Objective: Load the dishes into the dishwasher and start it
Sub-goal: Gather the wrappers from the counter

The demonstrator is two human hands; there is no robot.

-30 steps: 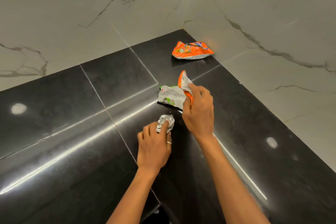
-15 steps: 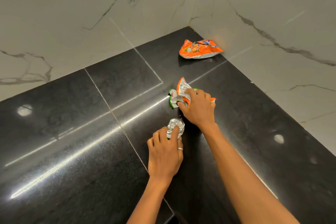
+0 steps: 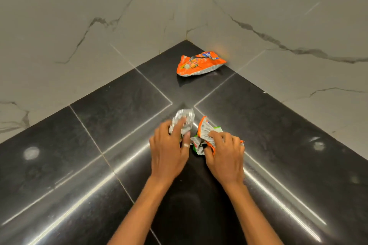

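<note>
Two scraps of litter are in my grasp over the black countertop (image 3: 99, 145), a little way in from its far corner. My left hand (image 3: 169, 153), slightly blurred, curls its fingers (image 3: 179, 125) round a crumpled foil ball (image 3: 184, 117); a ring (image 3: 186, 145) shows on one finger. My right hand (image 3: 225, 157) pinches a crushed orange, green and white wrapper (image 3: 206, 131), just beside the foil. Well apart from both, an orange snack packet (image 3: 199, 63) lies in the far corner, close to the marble wall (image 3: 79, 16).
</note>
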